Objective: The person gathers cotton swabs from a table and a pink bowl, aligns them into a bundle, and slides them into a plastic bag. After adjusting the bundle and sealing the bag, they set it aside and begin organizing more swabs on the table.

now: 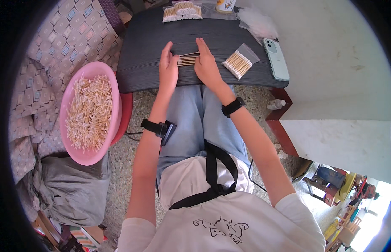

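Over the dark table, my left hand (168, 70) and my right hand (207, 67) face each other with a row of cotton swabs (187, 61) held crosswise between them. The swabs' ends rest against the two palms, and one swab sits slightly apart at the far side of the row. Fingers on both hands are fairly straight and point away from me; the thumbs are partly hidden. To the right of my right hand lies a small clear bag (238, 63) filled with cotton swabs.
At left stands a pink basin (117, 111) heaped with loose swabs. Several packed swab bags (182, 11) lie along the far edge of the black table (145, 31). A phone (276, 59) and clear plastic bags (257, 23) are at the right, beside the wall (330, 54).
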The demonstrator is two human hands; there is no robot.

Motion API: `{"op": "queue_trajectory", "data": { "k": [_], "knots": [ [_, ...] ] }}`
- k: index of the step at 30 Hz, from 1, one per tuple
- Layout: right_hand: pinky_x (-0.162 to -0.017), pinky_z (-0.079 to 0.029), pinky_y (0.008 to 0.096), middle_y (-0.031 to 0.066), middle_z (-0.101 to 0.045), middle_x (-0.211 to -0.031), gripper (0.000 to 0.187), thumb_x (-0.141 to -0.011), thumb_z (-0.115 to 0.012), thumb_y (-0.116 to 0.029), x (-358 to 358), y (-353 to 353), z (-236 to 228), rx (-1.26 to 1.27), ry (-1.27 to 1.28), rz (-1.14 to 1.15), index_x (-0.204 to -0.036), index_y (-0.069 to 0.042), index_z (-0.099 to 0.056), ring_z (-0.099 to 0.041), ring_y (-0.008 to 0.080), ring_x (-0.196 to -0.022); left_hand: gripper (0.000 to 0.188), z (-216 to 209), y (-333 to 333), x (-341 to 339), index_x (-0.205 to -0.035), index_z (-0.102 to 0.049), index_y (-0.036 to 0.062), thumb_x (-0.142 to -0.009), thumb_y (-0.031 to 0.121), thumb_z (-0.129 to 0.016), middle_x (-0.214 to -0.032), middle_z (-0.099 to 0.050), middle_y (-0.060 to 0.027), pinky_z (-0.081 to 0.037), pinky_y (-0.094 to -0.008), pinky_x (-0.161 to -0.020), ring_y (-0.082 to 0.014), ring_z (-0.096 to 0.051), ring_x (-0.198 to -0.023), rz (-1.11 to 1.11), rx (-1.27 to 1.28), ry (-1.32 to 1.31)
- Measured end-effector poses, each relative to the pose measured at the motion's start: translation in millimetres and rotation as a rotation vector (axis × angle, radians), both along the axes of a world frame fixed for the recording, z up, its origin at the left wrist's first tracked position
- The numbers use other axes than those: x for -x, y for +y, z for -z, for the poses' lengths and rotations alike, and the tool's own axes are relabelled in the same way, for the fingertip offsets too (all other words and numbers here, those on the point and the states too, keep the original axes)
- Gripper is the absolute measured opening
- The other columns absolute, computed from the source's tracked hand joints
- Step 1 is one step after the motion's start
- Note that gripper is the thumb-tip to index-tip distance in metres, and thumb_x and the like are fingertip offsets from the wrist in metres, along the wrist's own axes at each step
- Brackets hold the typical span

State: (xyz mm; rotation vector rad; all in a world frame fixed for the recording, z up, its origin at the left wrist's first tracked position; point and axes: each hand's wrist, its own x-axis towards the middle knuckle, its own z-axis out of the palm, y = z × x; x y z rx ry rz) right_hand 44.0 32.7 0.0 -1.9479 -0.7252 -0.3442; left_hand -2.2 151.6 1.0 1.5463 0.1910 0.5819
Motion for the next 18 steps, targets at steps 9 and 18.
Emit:
{"op": "queue_trajectory", "data": {
  "k": [9,18],
  "knots": [
    [-0.1,-0.038,0.0395,0.0224,-0.051,-0.126,0.04,-0.084,-0.05,-0.003,7,-6,-9,0.089,0.1,-0.174,-0.124,0.002,-0.051,-0.046,0.0367,-0.12,0.042,6,18,1,-0.127,-0.049,0.0023,-0.085,0.0,-0.051,-0.125,-0.053,-0.0128,-0.037,-0.0359,-0.099,-0.0245,-0.047,-0.118,0.125,-0.204,-0.045],
    [-0.085,-0.046,0.0377,0.0129,-0.058,-0.095,0.029,-0.077,-0.064,-0.005,7,-30,-10,0.238,-0.316,-0.155,-0.105,-0.001,-0.062,-0.054,0.0295,-0.094,0.035,-12,25,20,-0.115,-0.059,0.004,-0.081,0.008,-0.064,-0.102,-0.059,-0.0099,-0.043,-0.0364,-0.087,-0.0278,-0.055,-0.096,0.148,-0.979,-0.134]
  ]
}}
